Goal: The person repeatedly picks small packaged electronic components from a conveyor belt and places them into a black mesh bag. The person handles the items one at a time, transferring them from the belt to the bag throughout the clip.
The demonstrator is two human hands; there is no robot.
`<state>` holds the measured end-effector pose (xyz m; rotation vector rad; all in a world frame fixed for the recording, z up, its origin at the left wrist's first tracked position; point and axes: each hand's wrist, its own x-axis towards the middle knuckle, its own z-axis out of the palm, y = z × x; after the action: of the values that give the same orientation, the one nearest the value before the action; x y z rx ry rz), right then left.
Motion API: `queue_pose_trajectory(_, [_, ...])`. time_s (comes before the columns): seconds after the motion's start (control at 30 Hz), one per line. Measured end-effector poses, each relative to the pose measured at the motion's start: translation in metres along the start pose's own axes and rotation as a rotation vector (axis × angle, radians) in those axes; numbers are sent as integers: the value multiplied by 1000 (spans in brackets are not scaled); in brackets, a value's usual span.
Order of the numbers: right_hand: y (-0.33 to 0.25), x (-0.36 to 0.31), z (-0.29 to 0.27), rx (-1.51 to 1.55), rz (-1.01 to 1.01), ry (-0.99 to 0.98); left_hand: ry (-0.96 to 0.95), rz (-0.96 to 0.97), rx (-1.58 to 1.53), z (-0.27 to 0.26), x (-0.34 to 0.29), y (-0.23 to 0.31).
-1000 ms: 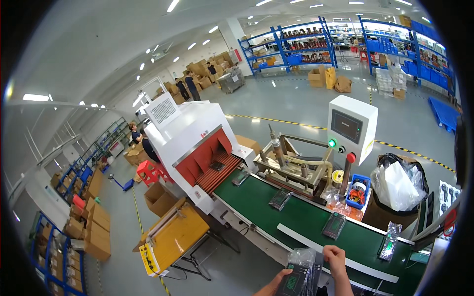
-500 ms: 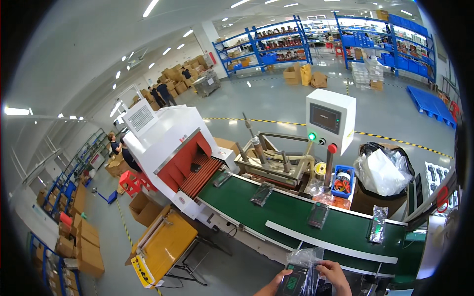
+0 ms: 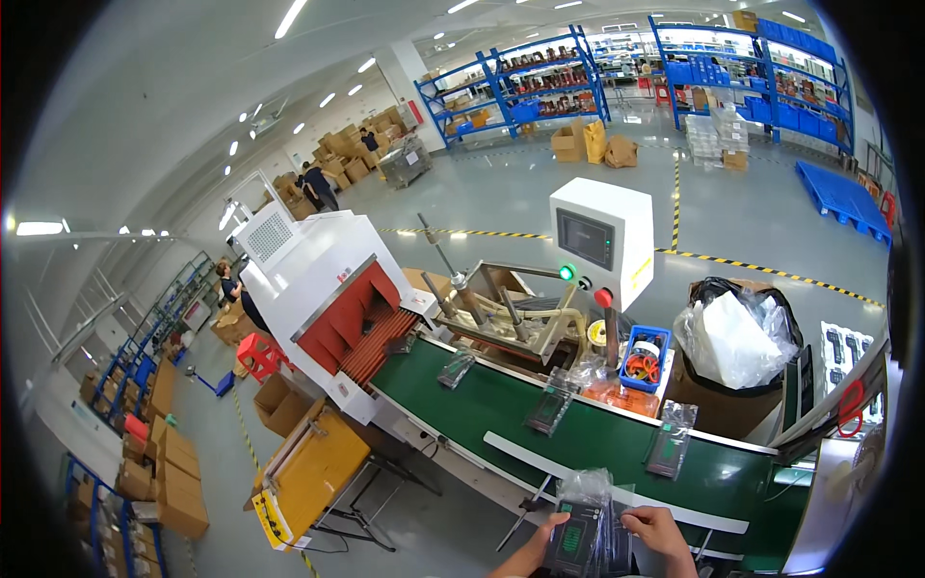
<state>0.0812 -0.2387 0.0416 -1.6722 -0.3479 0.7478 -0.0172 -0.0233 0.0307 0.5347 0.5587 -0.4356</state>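
Observation:
At the lower edge, my left hand grips a flat black box with a green print by its left side. Clear plastic film wraps loosely around the box and bunches up above its top. My right hand pinches the film at the box's right side, fingers bent. Dark film-wrapped boxes lie spaced out on the green conveyor belt beyond my hands: one at the right, another near the middle, a third further left. A white guide rail runs between my hands and the belt.
At the belt's left end stands a white tunnel machine with red curtain strips. Behind the belt are a sealing frame, a white control box and a blue bin. A yellow table stands left, a bagged bin right.
The wrapped boxes have travelled left along the belt towards the tunnel machine. My view has shifted slightly. Both hands keep their hold on the box and film, with the box turned a little more upright.

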Motion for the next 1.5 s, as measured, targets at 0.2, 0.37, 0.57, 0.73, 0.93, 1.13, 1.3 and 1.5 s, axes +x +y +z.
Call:
queue_pose_trajectory(0.2, [5,4,-56,-107,-126,-67,18,152,26,1,63,-8])
queue_pose_trajectory(0.37, [19,-6,-84,5,-117,77,-160,379,-128,63,72,-17])
queue_pose_trajectory(0.57, [82,-13,-215,-29,-23,616,-36,448,-123,27,75,-11])
queue_pose_trajectory(0.73, [156,35,-271,-133,113,826,-38,399,-165,14,69,-14])
queue_pose_trajectory(0.93, [190,104,-245,-354,133,965,79,381,-238,22,64,-26])
queue_pose_trajectory(1.13, [190,123,-212,-519,136,1227,145,417,-226,17,57,-23])
queue_pose_trajectory(1.3, [187,115,-223,-366,282,1065,171,411,-211,18,51,-17])
queue_pose_trajectory(1.5, [182,117,-208,-541,187,1287,143,397,-227,9,50,-14])
